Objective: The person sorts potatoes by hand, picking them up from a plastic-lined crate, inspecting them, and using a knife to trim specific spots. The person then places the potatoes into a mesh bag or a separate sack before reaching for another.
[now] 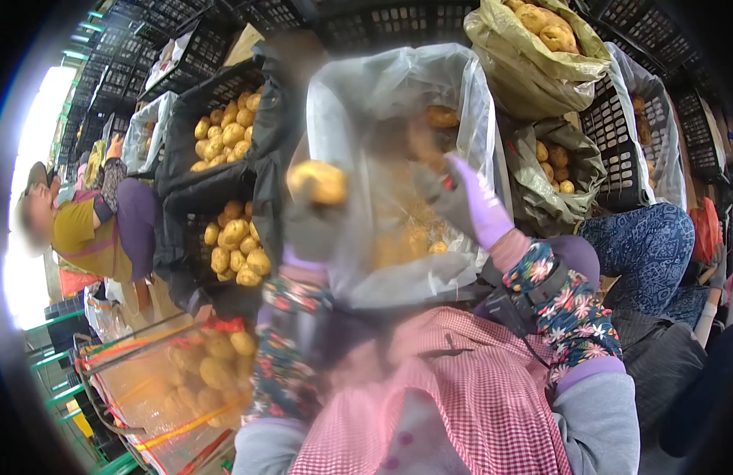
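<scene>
Potato (317, 182) crosswise in left hand (307, 231)

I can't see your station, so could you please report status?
Left hand holds round yellow potato. Right hand inside clear plastic bag, grip unclear. Another person far left.

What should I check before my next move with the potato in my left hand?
1. Grip of left hand on potato: ok, held raised.
2. Position of right hand inside plastic-lined crate: ok.
3. Anything held in right hand: cannot tell, blurred.
4. Skin of potato: cannot tell, blurred.
5. Mouth of red-trimmed bag open: ok, potatoes inside.
</scene>
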A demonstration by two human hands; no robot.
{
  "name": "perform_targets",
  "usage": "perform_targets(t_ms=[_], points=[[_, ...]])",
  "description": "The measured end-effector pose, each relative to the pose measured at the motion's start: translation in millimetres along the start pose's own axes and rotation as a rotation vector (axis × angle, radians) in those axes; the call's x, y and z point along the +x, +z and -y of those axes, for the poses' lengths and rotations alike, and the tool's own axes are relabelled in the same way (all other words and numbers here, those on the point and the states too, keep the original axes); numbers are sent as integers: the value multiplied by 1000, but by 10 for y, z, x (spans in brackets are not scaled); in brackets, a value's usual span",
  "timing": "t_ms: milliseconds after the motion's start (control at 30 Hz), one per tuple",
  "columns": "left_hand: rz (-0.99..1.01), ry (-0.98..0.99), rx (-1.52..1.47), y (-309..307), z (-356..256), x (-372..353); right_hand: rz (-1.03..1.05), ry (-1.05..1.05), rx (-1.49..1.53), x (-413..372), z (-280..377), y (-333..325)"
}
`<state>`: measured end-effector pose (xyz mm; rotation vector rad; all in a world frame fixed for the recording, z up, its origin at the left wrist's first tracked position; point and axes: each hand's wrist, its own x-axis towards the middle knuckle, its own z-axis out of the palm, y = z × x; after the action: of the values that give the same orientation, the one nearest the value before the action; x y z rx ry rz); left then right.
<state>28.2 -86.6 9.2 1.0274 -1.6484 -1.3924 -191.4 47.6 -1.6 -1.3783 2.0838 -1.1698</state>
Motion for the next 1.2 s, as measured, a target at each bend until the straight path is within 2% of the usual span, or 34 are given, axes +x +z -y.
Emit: perform_targets(t_ms=[33,67,100,167,233,300,367,400,433,467,500,533,600,633,667,700,733,833,933,1033,1100,1200], points=[[-15,340,827,-388,26,148,19,25,3,36,-111,5],[-58,137,403,-753,153,285,37,50,5,119,1,-71],[-102,-62,-20,-1121,307,356,42,265,283,131,128,-270],[-96,250,1245,-1888,503,236,38,264,336,143,304,-434],[138,5,962,-2344,616,-41,21,261,373,138,411,-547],[102,-395,247,-2944,1358,76,-7,241,427,122,472,-626],[450,181,1513,-2396,771,148,-42,203,527,91,505,-683],[229,-116,902,-1707,391,192,-37,251,548,98,548,-741],[-81,-231,241,-1018,11,236,-33,297,570,106,582,-773],[-29,-247,457,-512,-213,301,-69,284,643,98,618,-779],[157,-125,285,-281,36,347,-104,269,716,92,653,-785],[425,-300,425,22,-36,369,-95,338,733,102,695,-831],[930,-132,719,669,267,222,-77,435,715,113,760,-918],[1137,-24,831,946,449,131,-73,410,654,116,734,-923],[1259,22,884,1160,635,42,-67,387,591,124,692,-926],[1377,110,946,1378,843,-42,-27,452,601,141,727,-981],[1426,148,973,1535,1036,-108,13,517,609,160,760,-1036],[1496,218,1019,1961,1466,-220,116,450,520,115,600,-1130],[1490,222,1038,2129,1730,-260,198,438,552,135,573,-1139],[1434,196,1019,2007,1760,-265,222,342,546,166,608,-1128],[1380,162,990,1795,1687,-222,143,207,473,83,483,-1008],[1288,108,955,1445,1460,-128,61,427,412,55,477,-873]])
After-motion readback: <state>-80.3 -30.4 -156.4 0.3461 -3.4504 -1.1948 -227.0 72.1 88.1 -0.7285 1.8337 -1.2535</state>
